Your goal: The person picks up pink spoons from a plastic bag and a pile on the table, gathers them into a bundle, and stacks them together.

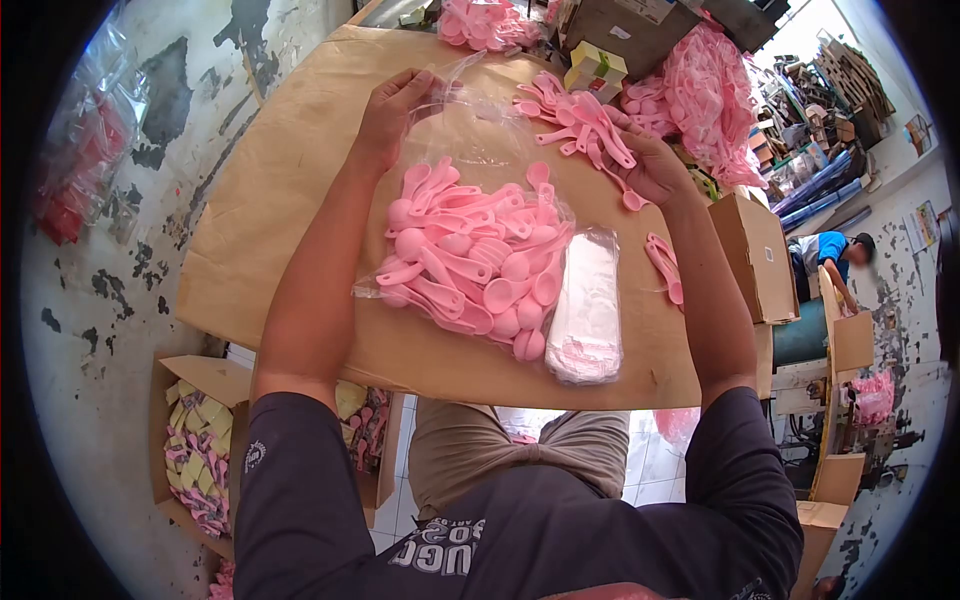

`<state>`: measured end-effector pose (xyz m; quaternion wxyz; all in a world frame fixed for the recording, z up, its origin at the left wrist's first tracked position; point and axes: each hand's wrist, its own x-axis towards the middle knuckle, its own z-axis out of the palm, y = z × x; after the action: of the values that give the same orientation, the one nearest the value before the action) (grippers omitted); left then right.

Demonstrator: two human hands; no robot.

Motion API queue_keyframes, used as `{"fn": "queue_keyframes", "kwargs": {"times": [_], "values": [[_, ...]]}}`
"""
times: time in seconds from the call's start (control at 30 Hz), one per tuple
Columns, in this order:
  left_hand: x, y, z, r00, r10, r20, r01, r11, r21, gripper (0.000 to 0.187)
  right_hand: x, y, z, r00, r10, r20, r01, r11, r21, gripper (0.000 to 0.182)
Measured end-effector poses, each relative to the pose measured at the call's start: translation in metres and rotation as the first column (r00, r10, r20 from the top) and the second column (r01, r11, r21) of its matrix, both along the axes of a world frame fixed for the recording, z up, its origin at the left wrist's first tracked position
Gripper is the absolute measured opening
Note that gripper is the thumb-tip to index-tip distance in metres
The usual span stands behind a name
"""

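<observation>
A clear plastic bag (470,150) full of pink plastic spoons (470,255) lies on a brown cardboard table (290,200). My left hand (392,110) grips the bag's open mouth at its far left. My right hand (648,165) holds a bunch of loose pink spoons (585,125) just right of the bag's mouth. A stack of flat clear bags (587,305) lies against the right side of the filled bag. A few pink spoons (664,265) lie near my right forearm.
More bags of pink spoons (710,95) and cardboard boxes (755,255) crowd the far right. An open box of packets (200,450) sits on the floor at left. Another person in blue (825,255) is at the right.
</observation>
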<state>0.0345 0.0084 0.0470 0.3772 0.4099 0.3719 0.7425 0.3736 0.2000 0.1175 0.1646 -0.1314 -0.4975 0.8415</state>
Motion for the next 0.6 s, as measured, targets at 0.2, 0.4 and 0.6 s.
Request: {"fn": "queue_keyframes", "kwargs": {"times": [0.2,0.4,0.6], "values": [[0.002,0.001,-0.001,1.0,0.001,0.016,-0.001,1.0,0.007,0.025,0.005,0.016,-0.007,1.0,0.011,0.002,-0.011,0.999,0.044,0.05],[0.003,-0.001,0.001,1.0,0.01,0.021,-0.01,1.0,0.009,0.025,0.002,0.001,-0.006,0.999,-0.034,0.02,0.032,0.996,0.082,0.042],[0.004,-0.001,0.001,1.0,0.001,0.021,-0.001,1.0,0.011,0.025,-0.003,-0.012,-0.019,0.814,-0.57,0.109,0.297,0.57,0.766,0.033]]}}
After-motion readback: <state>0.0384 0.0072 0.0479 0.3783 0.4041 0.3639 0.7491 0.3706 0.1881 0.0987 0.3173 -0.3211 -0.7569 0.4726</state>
